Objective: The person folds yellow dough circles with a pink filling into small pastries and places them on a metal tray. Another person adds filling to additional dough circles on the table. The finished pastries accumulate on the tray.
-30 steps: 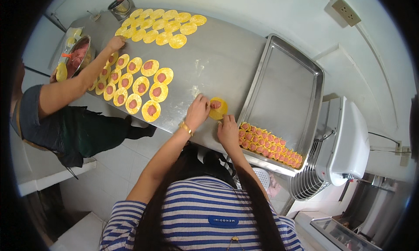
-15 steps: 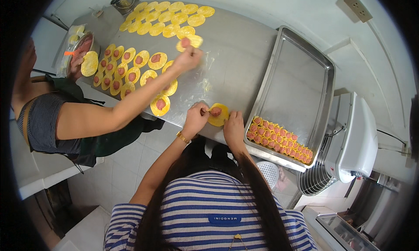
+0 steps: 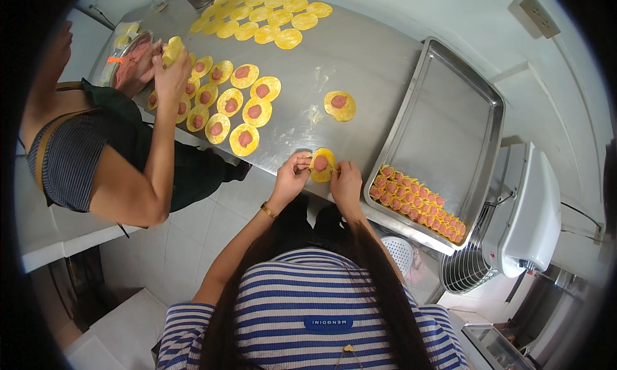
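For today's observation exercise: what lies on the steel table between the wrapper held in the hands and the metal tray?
Nothing: in the head view, bare steel table separates the wrapper, held by both hands, from the metal tray.

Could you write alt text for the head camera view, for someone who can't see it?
Seen from above, a person's left hand and right hand fold a yellow wrapper with pink filling at the edge of a steel table. A metal tray on the right holds finished dumplings; a co-worker stands left.
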Action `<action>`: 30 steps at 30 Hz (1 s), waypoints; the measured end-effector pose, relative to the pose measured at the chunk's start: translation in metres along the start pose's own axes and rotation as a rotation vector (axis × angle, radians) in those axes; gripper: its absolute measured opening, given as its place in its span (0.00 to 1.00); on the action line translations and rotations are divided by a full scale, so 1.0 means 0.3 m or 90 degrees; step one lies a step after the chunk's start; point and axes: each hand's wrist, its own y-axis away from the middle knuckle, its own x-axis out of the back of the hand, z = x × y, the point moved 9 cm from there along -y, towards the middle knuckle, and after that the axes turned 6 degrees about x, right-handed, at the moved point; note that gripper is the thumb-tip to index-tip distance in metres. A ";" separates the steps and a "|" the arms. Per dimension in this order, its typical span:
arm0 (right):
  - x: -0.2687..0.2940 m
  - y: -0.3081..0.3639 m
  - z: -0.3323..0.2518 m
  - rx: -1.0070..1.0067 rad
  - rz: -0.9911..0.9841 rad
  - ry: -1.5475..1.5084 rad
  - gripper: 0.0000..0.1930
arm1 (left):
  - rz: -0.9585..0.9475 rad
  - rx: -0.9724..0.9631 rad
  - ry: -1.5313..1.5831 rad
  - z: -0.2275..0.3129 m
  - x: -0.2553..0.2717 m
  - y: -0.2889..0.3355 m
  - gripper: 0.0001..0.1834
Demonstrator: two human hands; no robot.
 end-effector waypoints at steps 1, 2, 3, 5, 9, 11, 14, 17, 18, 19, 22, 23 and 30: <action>-0.011 -0.005 0.016 -0.022 -0.016 -0.027 0.11 | -0.020 -0.001 0.009 0.002 -0.008 -0.002 0.19; -0.021 -0.008 0.037 -0.059 -0.029 -0.057 0.11 | -0.033 0.026 0.017 -0.010 -0.014 -0.005 0.19; -0.027 -0.007 0.057 -0.106 -0.004 -0.193 0.11 | -0.041 0.033 0.073 -0.012 -0.018 -0.005 0.20; -0.053 0.010 0.104 -0.225 0.049 -0.493 0.10 | -0.053 0.092 0.198 -0.036 -0.034 -0.002 0.20; -0.097 0.038 0.127 -0.302 0.066 -0.724 0.13 | -0.034 0.099 0.143 -0.032 -0.036 0.002 0.18; -0.111 0.035 0.112 -0.264 0.036 -0.750 0.14 | -0.036 0.100 0.087 -0.032 -0.036 -0.002 0.18; -0.127 0.035 0.108 -0.241 0.021 -0.735 0.14 | -0.038 0.097 0.137 -0.032 -0.039 -0.011 0.15; -0.121 0.026 0.111 -0.243 0.022 -0.704 0.12 | -0.059 0.128 0.231 -0.038 -0.042 -0.018 0.13; -0.116 0.019 0.110 -0.250 0.018 -0.708 0.12 | -0.055 0.136 0.214 -0.038 -0.034 -0.021 0.11; -0.108 0.011 0.107 -0.257 0.015 -0.712 0.13 | -0.059 0.141 0.215 -0.035 -0.027 -0.023 0.09; -0.088 -0.011 0.072 -0.274 0.022 -0.800 0.13 | -0.040 0.158 0.253 -0.037 -0.014 -0.029 0.05; -0.082 -0.017 0.054 -0.279 0.027 -0.843 0.14 | -0.028 0.163 0.271 -0.038 -0.010 -0.031 0.05; -0.038 -0.035 0.017 -0.191 -0.022 -0.662 0.14 | -0.047 0.105 0.319 0.052 -0.030 -0.012 0.08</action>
